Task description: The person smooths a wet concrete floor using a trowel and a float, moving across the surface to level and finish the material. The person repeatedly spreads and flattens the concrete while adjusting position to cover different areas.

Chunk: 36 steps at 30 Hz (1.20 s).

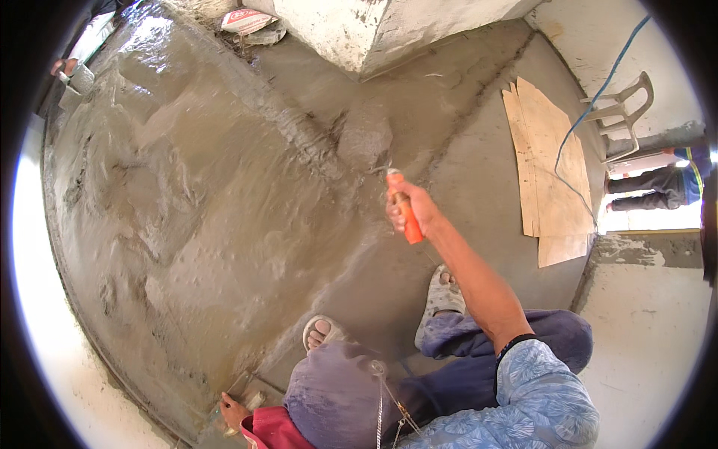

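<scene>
My right hand [416,211] is wrapped round the orange handle of a trowel [410,224], out in front of me over the floor. The trowel's blade looks smeared with grey mortar and blends into the wet mortar [217,247] around it. Low at the left, beside my knee, my left hand [234,413] is down close to the mortar with its fingers curled. Something small and pale lies by that hand, partly hidden, and I cannot make out what it is. My sandalled feet rest on the smoother grey surface between the hands.
A concrete pillar base [351,37] juts in at the top, with a cement bag [248,21] beside it. Flattened cardboard [550,161] lies at the right, crossed by a blue cable [572,131]. Beyond stand a plastic chair [624,108] and a person [662,187] in a doorway. Another person's hand [66,66] shows top left.
</scene>
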Tool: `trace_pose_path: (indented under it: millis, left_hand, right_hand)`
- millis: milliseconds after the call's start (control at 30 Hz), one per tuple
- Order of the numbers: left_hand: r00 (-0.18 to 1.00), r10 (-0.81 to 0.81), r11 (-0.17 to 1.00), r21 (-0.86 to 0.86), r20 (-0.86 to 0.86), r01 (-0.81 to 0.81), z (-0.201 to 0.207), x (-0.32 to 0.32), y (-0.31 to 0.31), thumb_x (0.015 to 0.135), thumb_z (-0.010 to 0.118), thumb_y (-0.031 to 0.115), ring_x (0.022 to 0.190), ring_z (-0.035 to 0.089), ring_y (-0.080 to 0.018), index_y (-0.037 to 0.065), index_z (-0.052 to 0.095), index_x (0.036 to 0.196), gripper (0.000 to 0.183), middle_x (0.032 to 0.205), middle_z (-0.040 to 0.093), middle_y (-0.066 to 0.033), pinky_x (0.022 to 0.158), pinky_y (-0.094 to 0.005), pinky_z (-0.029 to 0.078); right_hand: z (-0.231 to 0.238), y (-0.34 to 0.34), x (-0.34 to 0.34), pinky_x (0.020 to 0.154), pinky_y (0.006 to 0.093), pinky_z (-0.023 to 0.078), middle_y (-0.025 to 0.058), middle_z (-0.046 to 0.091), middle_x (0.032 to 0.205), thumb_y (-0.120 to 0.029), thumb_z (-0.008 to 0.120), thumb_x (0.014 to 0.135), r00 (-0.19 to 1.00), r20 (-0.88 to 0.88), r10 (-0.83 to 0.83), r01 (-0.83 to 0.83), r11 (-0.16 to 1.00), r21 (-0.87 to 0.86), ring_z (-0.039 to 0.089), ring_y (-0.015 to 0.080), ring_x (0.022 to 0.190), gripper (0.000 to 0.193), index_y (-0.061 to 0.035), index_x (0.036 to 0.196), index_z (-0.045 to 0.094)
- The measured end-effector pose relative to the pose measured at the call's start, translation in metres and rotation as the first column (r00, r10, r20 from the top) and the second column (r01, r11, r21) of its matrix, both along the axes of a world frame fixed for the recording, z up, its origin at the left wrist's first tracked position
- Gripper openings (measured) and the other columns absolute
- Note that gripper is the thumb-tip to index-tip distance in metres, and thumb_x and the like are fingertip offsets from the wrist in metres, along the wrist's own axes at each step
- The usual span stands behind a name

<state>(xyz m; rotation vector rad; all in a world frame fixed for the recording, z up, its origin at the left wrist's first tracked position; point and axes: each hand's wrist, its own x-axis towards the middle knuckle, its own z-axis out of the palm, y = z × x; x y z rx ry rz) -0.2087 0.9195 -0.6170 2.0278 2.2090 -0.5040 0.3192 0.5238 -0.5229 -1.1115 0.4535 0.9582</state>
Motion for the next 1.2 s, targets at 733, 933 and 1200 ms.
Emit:
trace_pose_path:
  millis: [733, 933, 1200]
  left_hand:
    - [0.990, -0.138, 0.988, 0.062, -0.016, 0.139, -0.010, 0.021, 0.014, 0.089, 0.037, 0.060, 0.095, 0.058, -0.0389, 0.009, 0.061, 0.109, 0.060, 0.106, 0.063, -0.0163, 0.079, -0.0475, 0.044]
    - [0.991, -0.134, 0.989, 0.067, -0.017, 0.135, -0.008, 0.037, 0.008, 0.089, 0.037, 0.060, 0.093, 0.058, -0.0392, 0.008, 0.061, 0.107, 0.060, 0.104, 0.064, -0.0164, 0.078, -0.0479, 0.044]
    - [0.990, -0.142, 0.989, 0.033, -0.016, 0.143, -0.013, 0.049, -0.005, 0.088, 0.038, 0.060, 0.091, 0.059, -0.0395, 0.008, 0.062, 0.105, 0.060, 0.101, 0.064, -0.0165, 0.076, -0.0484, 0.044]
  right_hand:
    - [-0.034, 0.050, -0.018, 0.037, 0.0268, 0.040, 0.0004, 0.049, 0.062, -0.042, 0.063, 0.083, 0.949, 0.130, 0.289, -0.247, 0.932, -0.266, 0.047, 0.0095, 0.044, 0.037, -0.0078, 0.085, 0.051]
    - [0.007, 0.024, 0.030, 0.037, 0.0244, 0.042, 0.0021, 0.051, 0.062, -0.042, 0.065, 0.080, 0.972, 0.233, -0.022, 0.060, 0.986, -0.158, 0.048, 0.0096, 0.043, 0.037, -0.0076, 0.081, 0.050]
    - [-0.088, 0.145, -0.098, 0.041, 0.0273, 0.041, 0.0027, 0.052, 0.066, -0.040, 0.063, 0.082, 0.773, 0.112, 0.625, -0.596, 0.775, -0.211, 0.048, 0.0112, 0.048, 0.038, -0.0036, 0.091, 0.056]
